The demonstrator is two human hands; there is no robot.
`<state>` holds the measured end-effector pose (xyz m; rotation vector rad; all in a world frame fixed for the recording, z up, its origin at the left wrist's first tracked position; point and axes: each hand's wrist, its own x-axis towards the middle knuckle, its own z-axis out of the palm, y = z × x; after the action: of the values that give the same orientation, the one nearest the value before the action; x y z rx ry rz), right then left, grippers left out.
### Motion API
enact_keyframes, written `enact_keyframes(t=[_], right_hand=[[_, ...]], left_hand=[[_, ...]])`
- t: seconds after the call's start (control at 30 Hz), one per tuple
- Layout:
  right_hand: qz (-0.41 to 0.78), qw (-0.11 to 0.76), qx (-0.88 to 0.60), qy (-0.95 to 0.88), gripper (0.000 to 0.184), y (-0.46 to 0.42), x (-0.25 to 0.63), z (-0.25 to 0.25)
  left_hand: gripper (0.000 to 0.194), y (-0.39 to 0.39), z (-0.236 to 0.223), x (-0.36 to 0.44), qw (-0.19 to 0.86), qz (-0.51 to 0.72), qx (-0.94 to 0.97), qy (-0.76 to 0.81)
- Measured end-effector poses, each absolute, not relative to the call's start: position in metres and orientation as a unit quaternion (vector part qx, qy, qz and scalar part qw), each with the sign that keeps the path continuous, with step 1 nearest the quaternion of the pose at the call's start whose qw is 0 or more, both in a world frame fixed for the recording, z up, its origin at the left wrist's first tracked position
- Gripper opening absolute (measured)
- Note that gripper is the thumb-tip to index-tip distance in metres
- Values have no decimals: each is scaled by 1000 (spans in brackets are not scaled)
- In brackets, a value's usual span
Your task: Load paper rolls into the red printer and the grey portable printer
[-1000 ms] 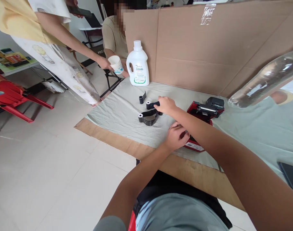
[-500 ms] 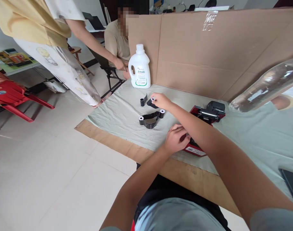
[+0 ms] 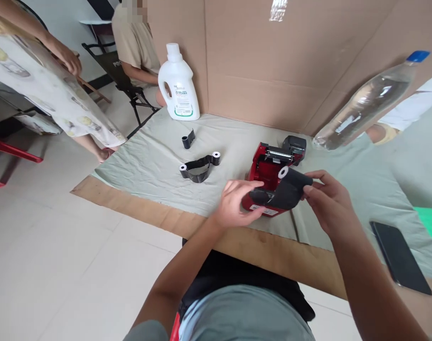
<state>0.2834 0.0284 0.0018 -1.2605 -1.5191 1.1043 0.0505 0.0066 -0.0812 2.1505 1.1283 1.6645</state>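
My right hand (image 3: 326, 201) pinches a black printer ribbon (image 3: 290, 189) at its right end. A white core shows at the end of its roll. My left hand (image 3: 239, 203) has thumb and fingers spread apart around the ribbon's left side; whether they touch it I cannot tell. Below and behind the ribbon stands a red label printer (image 3: 256, 166) with its lid up and its inside showing, partly covered by the ribbon. Left of it on the cloth lie a second black ribbon (image 3: 200, 175) with two white-cored rolls and a small black roll (image 3: 186, 141).
A white detergent bottle (image 3: 183, 102) stands at the back left by a cardboard screen (image 3: 258, 94). On the right are a large clear bottle (image 3: 365, 106) with a blue cap and a black phone (image 3: 400, 258). Two people are beyond the table's left side.
My right hand has brought the black ribbon from the cloth on the left over to the printer. My left hand has come off the printer's edge and spread. The view has shifted right.
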Motion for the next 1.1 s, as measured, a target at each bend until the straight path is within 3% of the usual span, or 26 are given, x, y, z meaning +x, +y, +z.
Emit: enact_keyframes(t=[0.1, 0.2, 0.43, 0.57, 0.77, 0.93, 1.0, 1.1], right_hand=[[440, 416, -500, -619, 26, 30, 288, -17], [415, 409, -498, -643, 24, 39, 281, -27], [226, 283, -524, -771, 19, 66, 267, -34], [146, 164, -543, -811, 23, 75, 261, -30], [52, 61, -556, -827, 23, 85, 254, -22], [55, -10, -541, -839, 22, 99, 247, -17], [65, -3, -543, -837, 23, 99, 248, -14], [112, 73, -553, -823, 20, 92, 263, -8]], left_hand=[[64, -7, -79, 66, 76, 519, 764, 375], [52, -23, -83, 83, 47, 576, 724, 378], [29, -57, -72, 96, 242, 585, 644, 429], [36, -53, -76, 96, 274, 565, 643, 439], [32, -34, -83, 91, 165, 546, 677, 465], [32, -20, -79, 84, 38, 481, 729, 486], [30, -18, -79, 83, 17, 468, 734, 491], [30, -20, -81, 84, -5, 463, 738, 491]])
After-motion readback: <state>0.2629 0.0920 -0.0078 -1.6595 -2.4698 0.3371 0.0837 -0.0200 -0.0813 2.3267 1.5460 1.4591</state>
